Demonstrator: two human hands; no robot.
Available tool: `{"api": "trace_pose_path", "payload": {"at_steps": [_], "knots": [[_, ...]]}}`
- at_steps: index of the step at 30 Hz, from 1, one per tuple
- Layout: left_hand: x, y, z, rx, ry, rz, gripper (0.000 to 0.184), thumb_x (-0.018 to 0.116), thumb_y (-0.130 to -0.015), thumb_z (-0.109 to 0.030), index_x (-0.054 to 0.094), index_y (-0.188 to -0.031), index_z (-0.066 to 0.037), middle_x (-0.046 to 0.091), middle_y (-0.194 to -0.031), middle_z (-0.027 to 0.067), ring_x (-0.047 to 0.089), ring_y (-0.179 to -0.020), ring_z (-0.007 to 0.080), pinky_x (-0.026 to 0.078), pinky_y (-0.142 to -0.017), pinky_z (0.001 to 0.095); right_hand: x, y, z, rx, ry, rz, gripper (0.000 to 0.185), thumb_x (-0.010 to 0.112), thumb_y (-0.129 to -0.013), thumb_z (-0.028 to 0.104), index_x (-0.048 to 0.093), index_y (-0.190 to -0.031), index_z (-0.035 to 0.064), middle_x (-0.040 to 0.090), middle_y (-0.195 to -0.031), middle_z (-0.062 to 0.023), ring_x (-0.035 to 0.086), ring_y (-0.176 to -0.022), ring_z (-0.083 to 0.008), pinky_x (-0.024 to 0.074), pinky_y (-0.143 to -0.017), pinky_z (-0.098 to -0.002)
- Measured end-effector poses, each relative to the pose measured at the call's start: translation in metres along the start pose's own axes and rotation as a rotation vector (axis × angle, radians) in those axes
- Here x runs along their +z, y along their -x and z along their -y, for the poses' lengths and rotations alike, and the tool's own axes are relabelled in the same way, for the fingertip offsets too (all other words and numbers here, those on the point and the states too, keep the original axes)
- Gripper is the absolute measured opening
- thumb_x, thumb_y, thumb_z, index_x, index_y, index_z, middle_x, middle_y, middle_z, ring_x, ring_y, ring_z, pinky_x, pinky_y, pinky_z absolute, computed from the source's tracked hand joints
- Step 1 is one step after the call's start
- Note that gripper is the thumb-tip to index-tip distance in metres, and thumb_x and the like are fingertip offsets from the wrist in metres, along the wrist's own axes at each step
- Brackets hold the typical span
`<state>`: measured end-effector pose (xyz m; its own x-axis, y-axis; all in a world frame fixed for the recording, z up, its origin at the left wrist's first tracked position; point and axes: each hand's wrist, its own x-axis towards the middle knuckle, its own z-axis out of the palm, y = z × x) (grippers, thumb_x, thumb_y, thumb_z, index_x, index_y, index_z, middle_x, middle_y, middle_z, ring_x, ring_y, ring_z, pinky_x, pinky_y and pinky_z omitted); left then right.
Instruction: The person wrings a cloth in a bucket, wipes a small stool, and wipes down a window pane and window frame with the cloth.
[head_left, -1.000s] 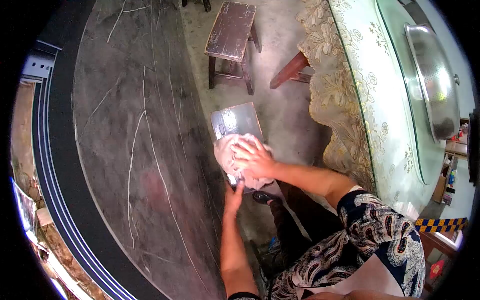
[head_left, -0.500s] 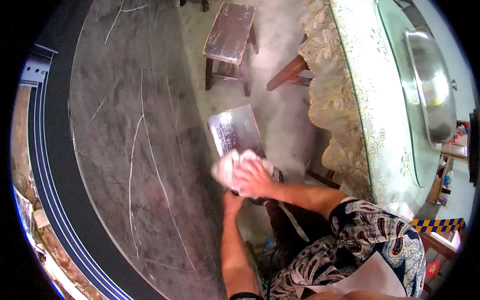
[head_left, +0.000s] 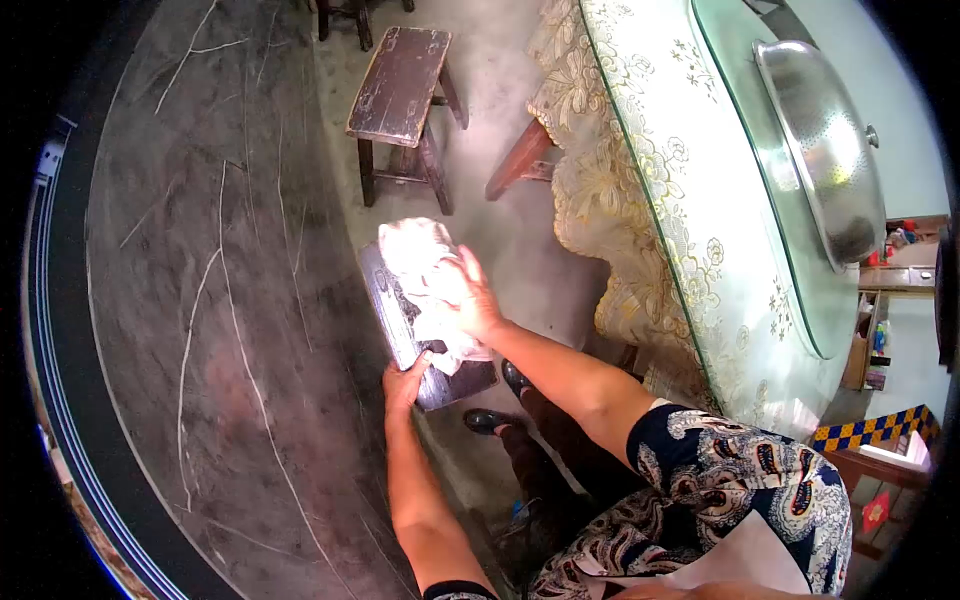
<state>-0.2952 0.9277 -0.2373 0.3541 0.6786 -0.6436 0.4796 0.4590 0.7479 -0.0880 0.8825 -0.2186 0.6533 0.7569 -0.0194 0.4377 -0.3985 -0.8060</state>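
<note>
A pale pink cloth (head_left: 415, 255) lies bunched over the top of a dark wooden stool (head_left: 459, 385), covering much of its seat. On the cloth's right side rests my right hand (head_left: 476, 300), fingers pressed into the fabric. My left hand (head_left: 405, 382) grips the near left edge of the seat, its thumb on top beside the cloth's lower corner. Wet-looking shine shows on the bare strip of seat along the left. The stool's legs are hidden.
A second brown stool (head_left: 400, 85) stands beyond. The large dark table (head_left: 150, 300) fills the left. On the right, a table with a lace-edged cloth (head_left: 650, 150) bears a glass turntable and a metal dome lid (head_left: 825, 150). My shoes (head_left: 485, 421) are below.
The cloth and my right hand have moved from the near end toward the far end of the seat. More of the near end shows. The view has shifted to the right.
</note>
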Motion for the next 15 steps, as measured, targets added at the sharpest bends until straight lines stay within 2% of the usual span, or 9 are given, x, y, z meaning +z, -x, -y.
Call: {"api": "trace_pose_path", "payload": {"at_steps": [1,2,3,6,9,11,13,15], "knots": [[0.005,-0.001,0.006,0.021,0.037,0.022,0.039,0.083,-0.075,-0.026,0.069,-0.100,0.001,0.070,-0.090,0.0061,0.064,-0.078,0.0142,0.050,-0.073,0.0293,-0.002,0.006,-0.014,0.039,-0.084,-0.020,0.071,0.073,-0.068,0.016,0.046,-0.133,0.0191,0.037,-0.142,-0.0199,0.044,-0.123,-0.0411,0.0407,-0.103,-0.0424],[0.013,0.000,0.006,0.040,0.074,0.040,0.038,0.083,-0.075,-0.024,0.069,-0.100,0.001,0.070,-0.091,0.0059,0.064,-0.078,0.0134,0.051,-0.072,0.0286,-0.012,0.009,-0.018,-0.037,-0.207,-0.090,0.075,0.074,-0.068,0.011,0.040,-0.135,0.0112,0.045,-0.132,-0.0184,0.051,-0.117,-0.0365,0.0414,-0.102,-0.0418],[0.022,0.005,-0.004,0.057,0.107,0.060,0.037,0.084,-0.074,-0.022,0.069,-0.100,0.001,0.070,-0.092,0.0057,0.064,-0.078,0.0125,0.051,-0.071,0.0280,-0.008,0.008,-0.029,0.149,-0.475,-0.095,0.069,0.073,-0.070,0.006,0.042,-0.131,0.0061,0.050,-0.122,-0.0119,0.050,-0.116,-0.0264,0.0430,-0.100,-0.0390],[0.062,0.023,-0.014,0.086,0.204,0.057,0.034,0.085,-0.071,-0.009,0.066,-0.098,-0.001,0.070,-0.091,0.0050,0.064,-0.077,0.0114,0.052,-0.073,0.0274,-0.034,0.010,-0.054,0.280,-0.786,-0.152,0.069,0.072,-0.072,0.002,0.041,-0.133,0.0053,0.053,-0.122,-0.0090,0.050,-0.115,-0.0191,0.0447,-0.097,-0.0343],[0.099,0.040,-0.014,0.094,0.337,0.133,0.038,0.085,-0.070,-0.006,0.060,-0.098,0.000,0.070,-0.093,0.0065,0.063,-0.079,0.0118,0.053,-0.075,0.0274,-0.095,0.022,-0.050,0.521,-0.577,-0.147,0.068,0.070,-0.072,0.000,0.041,-0.133,0.0070,0.057,-0.117,-0.0093,0.055,-0.107,-0.0190,0.0504,-0.086,-0.0334],[0.123,0.044,-0.009,0.094,0.369,0.234,0.039,0.083,-0.071,-0.003,0.055,-0.098,0.001,0.069,-0.093,0.0089,0.064,-0.082,0.0130,0.053,-0.076,0.0277,-0.130,0.035,-0.033,0.444,-0.330,-0.235,0.066,0.070,-0.070,0.005,0.044,-0.130,0.0049,0.058,-0.117,-0.0128,0.056,-0.107,-0.0226,0.0473,-0.092,-0.0354],[0.150,0.053,-0.018,0.040,0.296,0.291,0.038,0.082,-0.072,-0.002,0.060,-0.103,0.001,0.070,-0.097,0.0084,0.065,-0.081,0.0133,0.054,-0.075,0.0278,-0.160,0.050,-0.037,0.314,-0.126,-0.263,0.066,0.069,-0.068,0.004,0.045,-0.130,0.0040,0.057,-0.119,-0.0162,0.055,-0.111,-0.0271,0.0441,-0.097,-0.0374],[0.180,0.063,-0.034,-0.009,0.380,0.374,0.040,0.082,-0.074,-0.007,0.059,-0.105,0.001,0.069,-0.097,0.0086,0.064,-0.082,0.0127,0.053,-0.075,0.0282,-0.174,0.064,-0.033,0.199,0.015,-0.254,0.066,0.069,-0.067,0.004,0.046,-0.129,0.0031,0.056,-0.121,-0.0187,0.054,-0.114,-0.0307,0.0417,-0.100,-0.0391]]}}
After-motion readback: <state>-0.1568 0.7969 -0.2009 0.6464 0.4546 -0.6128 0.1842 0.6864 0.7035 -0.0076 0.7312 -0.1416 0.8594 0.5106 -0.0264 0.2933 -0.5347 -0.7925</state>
